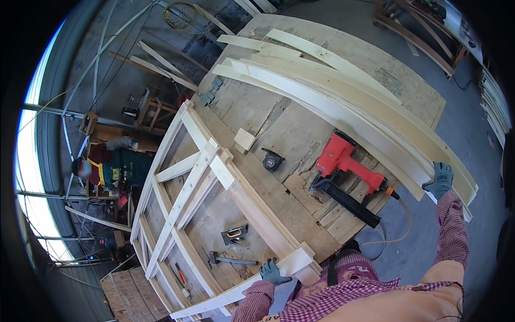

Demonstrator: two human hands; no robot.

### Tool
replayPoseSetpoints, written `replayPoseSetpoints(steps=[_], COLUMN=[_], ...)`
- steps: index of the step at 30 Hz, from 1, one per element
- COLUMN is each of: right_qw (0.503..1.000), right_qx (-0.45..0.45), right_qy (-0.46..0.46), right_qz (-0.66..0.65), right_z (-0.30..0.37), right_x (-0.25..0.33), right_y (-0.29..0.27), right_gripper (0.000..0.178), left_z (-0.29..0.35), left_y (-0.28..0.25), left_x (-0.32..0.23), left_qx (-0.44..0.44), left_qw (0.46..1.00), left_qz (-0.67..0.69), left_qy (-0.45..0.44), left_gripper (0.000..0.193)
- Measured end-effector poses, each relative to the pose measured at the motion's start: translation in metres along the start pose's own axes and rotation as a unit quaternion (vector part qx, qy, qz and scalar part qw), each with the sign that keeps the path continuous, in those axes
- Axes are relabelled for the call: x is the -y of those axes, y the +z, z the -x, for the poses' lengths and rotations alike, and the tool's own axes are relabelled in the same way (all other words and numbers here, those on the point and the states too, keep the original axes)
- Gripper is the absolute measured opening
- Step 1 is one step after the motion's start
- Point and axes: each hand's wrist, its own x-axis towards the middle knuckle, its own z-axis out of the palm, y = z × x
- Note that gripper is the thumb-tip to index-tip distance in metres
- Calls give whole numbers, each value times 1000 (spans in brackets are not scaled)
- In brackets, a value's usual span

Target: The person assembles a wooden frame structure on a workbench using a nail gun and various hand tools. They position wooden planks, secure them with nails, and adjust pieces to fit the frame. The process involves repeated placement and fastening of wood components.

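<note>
A wooden frame (252, 214) of pale strips with crossing braces lies on the plywood worktable. My left hand (274, 272), in a grey-blue glove, rests on its near rail close to the corner, fingers somewhat apart. To the right, my right hand (442, 180), gloved alike, grips the near end of a long pale wooden board (343, 110) in a stack. Between my hands lies a red nail gun (343, 161) with a black magazine and an air hose. A black tape measure (272, 160) and a small wood block (245, 140) sit beside the frame.
Inside the frame lie a hammer (230, 260), a hand stapler (234, 234) and an orange-handled tool (181, 275). Grey-green pieces (207, 98) lie near its far corner. Another person (115, 166) is beyond the frame on the left. A wooden stand (418, 40) is at the far right.
</note>
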Motion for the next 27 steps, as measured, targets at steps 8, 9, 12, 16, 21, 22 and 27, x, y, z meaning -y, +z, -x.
replayPoseSetpoints(steps=[8, 9, 12, 16, 21, 22, 27], right_qw=[994, 994, 996, 994, 995, 996, 994], right_qx=[-87, -79, -43, 38, 88, 79, 92], right_qy=[-67, -70, -76, -65, 23, 22, -1], right_qz=[24, 31, 24, -81, -30, 25, 61], right_z=[14, 18, 14, -20, -60, -58, -68], right_x=[-11, -9, -7, -22, -18, -9, -12], right_y=[63, 67, 57, 12, -10, -24, -30], right_gripper=[92, 92, 91, 88, 97, 99, 107], left_z=[-1, 0, 0, -1, -1, -1, -1], left_y=[3, 3, 3, 6, 0, 1, 5], left_x=[3, 2, 2, 5, 3, 2, 5], left_qx=[-4, -3, -1, 3, 12, 15, 6], left_qw=[1000, 1000, 1000, 1000, 1000, 1000, 1000], left_qz=[-6, -8, -8, 1, 3, 8, 8], left_qy=[4, 4, 2, 6, 2, 3, 5], left_gripper=[124, 124, 125, 126, 129, 130, 128])
